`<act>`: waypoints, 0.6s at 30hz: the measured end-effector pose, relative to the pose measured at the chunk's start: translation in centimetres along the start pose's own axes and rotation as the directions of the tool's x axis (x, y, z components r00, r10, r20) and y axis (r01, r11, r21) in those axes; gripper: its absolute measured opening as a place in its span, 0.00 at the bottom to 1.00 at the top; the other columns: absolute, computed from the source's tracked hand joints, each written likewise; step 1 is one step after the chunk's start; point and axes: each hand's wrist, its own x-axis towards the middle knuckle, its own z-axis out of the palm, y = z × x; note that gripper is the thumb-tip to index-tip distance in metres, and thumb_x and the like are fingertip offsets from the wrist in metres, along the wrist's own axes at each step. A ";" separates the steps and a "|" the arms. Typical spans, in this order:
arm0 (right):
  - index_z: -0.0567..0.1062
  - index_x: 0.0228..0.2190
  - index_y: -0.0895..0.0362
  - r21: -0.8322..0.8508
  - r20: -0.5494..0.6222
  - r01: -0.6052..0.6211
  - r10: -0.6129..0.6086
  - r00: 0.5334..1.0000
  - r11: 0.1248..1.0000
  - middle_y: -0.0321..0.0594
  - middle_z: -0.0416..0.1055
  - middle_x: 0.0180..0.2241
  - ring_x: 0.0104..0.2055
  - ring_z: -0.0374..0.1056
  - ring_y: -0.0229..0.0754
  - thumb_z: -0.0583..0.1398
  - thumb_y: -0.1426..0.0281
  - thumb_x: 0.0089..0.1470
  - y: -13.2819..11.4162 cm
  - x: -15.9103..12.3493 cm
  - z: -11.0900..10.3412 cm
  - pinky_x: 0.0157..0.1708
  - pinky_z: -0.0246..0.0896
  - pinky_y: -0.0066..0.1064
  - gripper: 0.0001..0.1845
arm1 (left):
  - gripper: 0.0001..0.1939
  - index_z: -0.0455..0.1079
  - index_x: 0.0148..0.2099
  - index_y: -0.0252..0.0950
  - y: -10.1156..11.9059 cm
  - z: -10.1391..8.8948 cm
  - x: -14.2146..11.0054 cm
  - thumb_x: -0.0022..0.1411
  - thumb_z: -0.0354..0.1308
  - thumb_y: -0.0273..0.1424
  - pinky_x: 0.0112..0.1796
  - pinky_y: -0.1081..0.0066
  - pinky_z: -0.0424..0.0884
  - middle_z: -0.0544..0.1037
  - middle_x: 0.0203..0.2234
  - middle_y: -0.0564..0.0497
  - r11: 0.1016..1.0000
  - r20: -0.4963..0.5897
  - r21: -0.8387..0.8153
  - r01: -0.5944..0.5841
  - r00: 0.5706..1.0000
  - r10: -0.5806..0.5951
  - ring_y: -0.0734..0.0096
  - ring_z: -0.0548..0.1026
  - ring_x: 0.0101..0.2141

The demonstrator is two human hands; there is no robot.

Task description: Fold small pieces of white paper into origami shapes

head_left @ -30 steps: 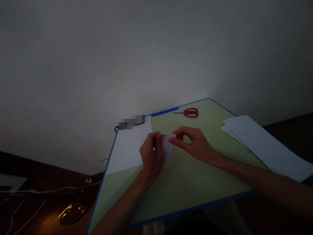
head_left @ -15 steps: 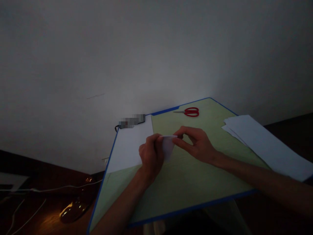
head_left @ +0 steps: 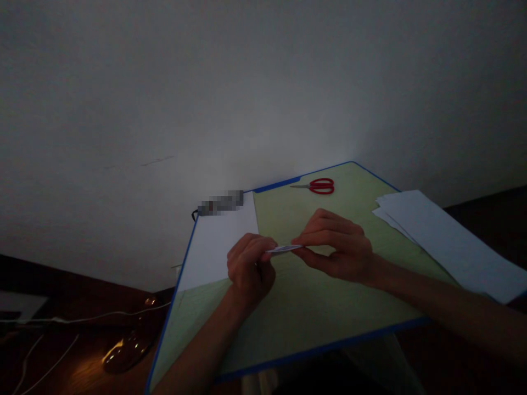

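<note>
Between my two hands is a small folded piece of white paper (head_left: 285, 248), held above the table and seen almost edge-on, its layers slightly parted. My left hand (head_left: 250, 263) pinches its left end between thumb and fingers. At the opposite end, my right hand (head_left: 335, 241) grips it with the fingertips, thumb below and index finger on top. Red-handled scissors (head_left: 321, 186) lie beyond my right hand, blades pointing left.
The pale green table (head_left: 321, 318) has a blue edge and stands against a grey wall (head_left: 263, 99). A white sheet (head_left: 214, 247) lies at its left, with a blurred dark object (head_left: 220, 203) behind. Stacked white sheets (head_left: 448, 236) overhang the right edge. White cables (head_left: 102, 314) run at lower left.
The folded paper has tipped from showing its face to nearly edge-on and sits slightly lower. Both hands have turned with it, still gripping its ends.
</note>
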 end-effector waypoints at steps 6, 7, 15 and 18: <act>0.80 0.39 0.58 0.068 0.044 -0.053 0.050 0.998 0.996 0.40 0.75 0.30 0.31 0.68 0.37 0.67 0.73 0.56 -0.1 0.0 0.1 0.31 0.66 0.33 0.07 | 0.06 0.67 0.44 0.37 0.1 0.0 0.0 0.74 0.50 0.31 0.29 0.73 0.71 0.80 0.28 0.49 0.997 0.101 0.003 -0.075 0.992 0.074 0.73 0.75 0.28; 0.80 0.39 0.58 0.078 0.047 -0.056 0.053 0.998 0.995 0.40 0.74 0.30 0.31 0.68 0.37 0.67 0.73 0.57 -0.1 -0.1 0.1 0.31 0.66 0.33 0.07 | 0.06 0.67 0.44 0.36 0.0 0.0 0.0 0.73 0.50 0.31 0.30 0.72 0.71 0.80 0.28 0.49 0.997 0.105 -0.001 -0.079 0.991 0.078 0.73 0.75 0.28; 0.81 0.41 0.58 0.027 0.026 -0.019 0.018 1.000 0.999 0.40 0.74 0.28 0.30 0.67 0.38 0.66 0.74 0.59 -0.2 0.0 -0.1 0.30 0.65 0.33 0.08 | 0.07 0.67 0.45 0.37 -0.1 0.2 -0.1 0.74 0.49 0.32 0.30 0.72 0.72 0.81 0.30 0.48 0.999 0.097 -0.006 -0.052 0.994 0.052 0.72 0.75 0.29; 0.81 0.41 0.57 -0.058 0.032 0.041 -0.039 0.999 0.997 0.38 0.75 0.27 0.29 0.66 0.37 0.66 0.73 0.59 -0.2 0.0 -0.2 0.28 0.64 0.32 0.08 | 0.06 0.66 0.46 0.37 0.0 0.3 0.0 0.74 0.48 0.30 0.31 0.71 0.72 0.81 0.30 0.48 0.998 0.101 -0.035 -0.047 0.994 0.051 0.72 0.75 0.29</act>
